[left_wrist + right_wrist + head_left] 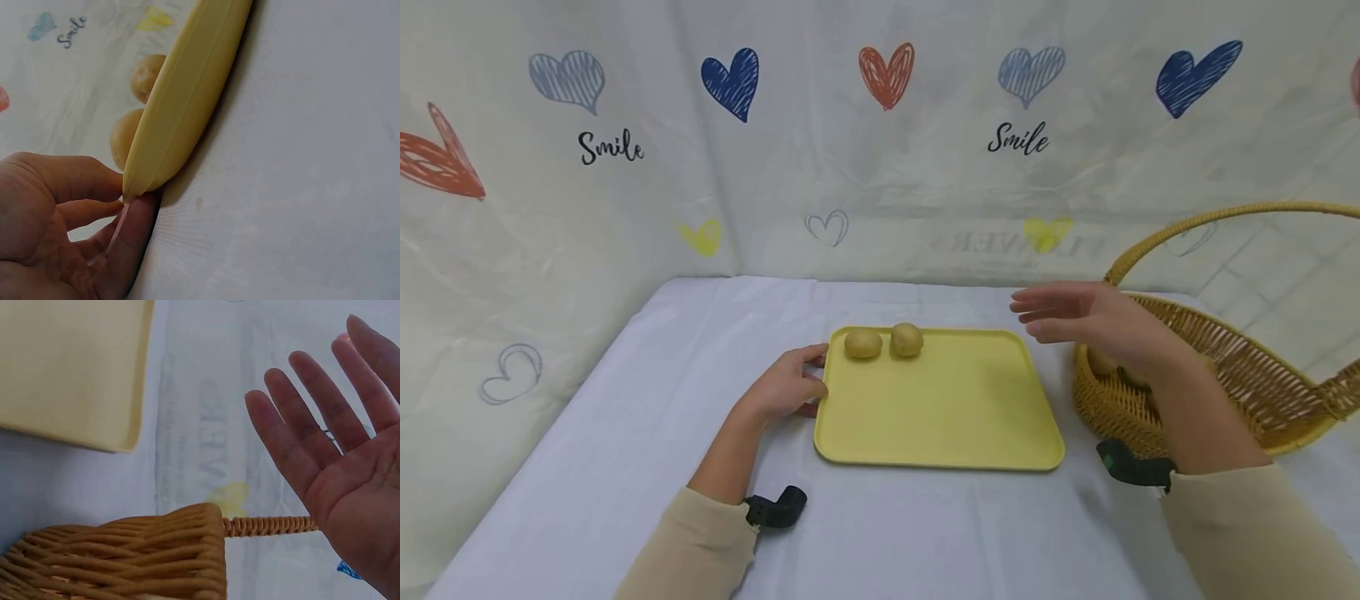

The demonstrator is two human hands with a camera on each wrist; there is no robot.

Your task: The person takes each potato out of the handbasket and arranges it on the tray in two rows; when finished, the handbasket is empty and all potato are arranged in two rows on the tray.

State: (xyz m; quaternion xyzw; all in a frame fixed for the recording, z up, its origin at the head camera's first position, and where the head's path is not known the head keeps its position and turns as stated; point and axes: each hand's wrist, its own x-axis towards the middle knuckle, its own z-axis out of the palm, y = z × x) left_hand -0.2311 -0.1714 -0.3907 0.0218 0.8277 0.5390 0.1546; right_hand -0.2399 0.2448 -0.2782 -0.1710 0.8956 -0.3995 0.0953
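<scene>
Two potatoes, one on the left and one on the right, lie side by side along the far edge of a yellow tray. My left hand grips the tray's left rim, the digits meeting the edge in the left wrist view. Above the near side of a wicker basket, my right hand hovers with its fingers extended and nothing in it. Its spread fingers and bare palm show in the right wrist view. More potatoes sit in the basket, partly hidden behind the right forearm.
The basket's tall arched handle rises at the right. A white cloth covers the table. Behind it hangs a pale backdrop printed with hearts and lettering.
</scene>
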